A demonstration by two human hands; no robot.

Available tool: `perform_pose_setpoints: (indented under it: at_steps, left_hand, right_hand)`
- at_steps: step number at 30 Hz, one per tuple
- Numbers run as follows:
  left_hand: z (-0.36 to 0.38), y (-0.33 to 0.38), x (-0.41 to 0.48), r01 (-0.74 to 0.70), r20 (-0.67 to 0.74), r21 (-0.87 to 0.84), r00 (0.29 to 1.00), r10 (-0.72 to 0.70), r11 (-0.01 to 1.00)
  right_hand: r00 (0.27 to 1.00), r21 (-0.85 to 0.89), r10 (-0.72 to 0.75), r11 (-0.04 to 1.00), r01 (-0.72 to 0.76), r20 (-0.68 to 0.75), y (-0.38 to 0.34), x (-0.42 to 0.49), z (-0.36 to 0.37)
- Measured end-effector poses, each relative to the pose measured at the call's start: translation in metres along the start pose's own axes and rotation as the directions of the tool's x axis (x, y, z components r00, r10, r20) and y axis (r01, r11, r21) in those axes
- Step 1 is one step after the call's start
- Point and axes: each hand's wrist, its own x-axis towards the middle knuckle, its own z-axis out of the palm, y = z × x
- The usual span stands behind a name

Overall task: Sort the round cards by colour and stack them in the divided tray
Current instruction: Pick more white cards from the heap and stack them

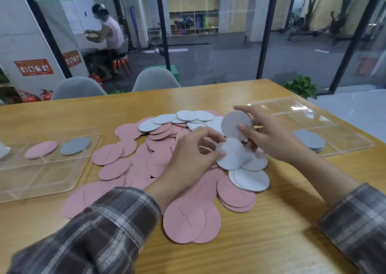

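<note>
One white card (231, 155) is pinched by left fingers (217, 154); right fingers (244, 129) pinch perhaps a stack (230, 122).

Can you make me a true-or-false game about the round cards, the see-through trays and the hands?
1. The right hand holds pale round cards up off the table. True.
2. The left hand lies flat and holds nothing. False: its thumb and fingers pinch a white card.
3. In the left tray, a pink card and a grey card lie in separate compartments. True.
4. The right tray is full of pink cards. False: only grey cards show in it, in one compartment.
5. The loose pile on the table has green cards in it. False: it is pink and white.
</note>
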Motion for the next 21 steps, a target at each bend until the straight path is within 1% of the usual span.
perform_pose_setpoints:
  at_steps: [3, 5, 7, 9, 11, 17, 21]
  left_hand:
    - [-0.0044, -0.0014, 0.0043, 0.015, -0.121, -0.031, 0.992, -0.019, 0.999]
    - [-0.0064, -0.0019, 0.0052, 0.014, -0.175, -0.059, 0.984, -0.024, 0.998]
    - [-0.0069, -0.0027, 0.0057, -0.007, -0.206, -0.028, 0.979, 0.001, 1.0]
    - [-0.0065, -0.0039, 0.006, -0.021, -0.221, 0.004, 0.975, 0.021, 1.0]
    - [-0.0061, -0.0052, 0.0063, -0.036, -0.23, 0.039, 0.972, 0.044, 0.999]
    - [-0.0038, -0.0059, 0.0085, -0.1, -0.243, 0.111, 0.962, 0.125, 0.989]
    - [-0.0012, -0.0072, 0.0091, -0.16, -0.225, 0.166, 0.955, 0.196, 0.973]
  right_hand:
    - [0.998, 0.036, 0.0, 0.999, -0.003, 0.067, -0.0023, -0.0005, 0.0002]
    - [0.992, 0.068, -0.005, 0.998, -0.003, 0.125, -0.0037, -0.0014, 0.0013]
    - [0.986, 0.128, -0.016, 0.992, -0.006, 0.166, -0.006, -0.0027, 0.0023]
    - [0.979, 0.203, -0.017, 0.979, -0.026, 0.204, -0.0084, -0.0037, 0.0034]
    - [0.972, 0.233, -0.013, 0.972, -0.043, 0.236, -0.0096, -0.0039, 0.0047]
    - [0.964, 0.236, -0.015, 0.971, -0.049, 0.264, -0.0104, -0.0033, 0.0069]
    - [0.967, 0.217, -0.031, 0.976, -0.025, 0.254, -0.0101, -0.0042, 0.0073]
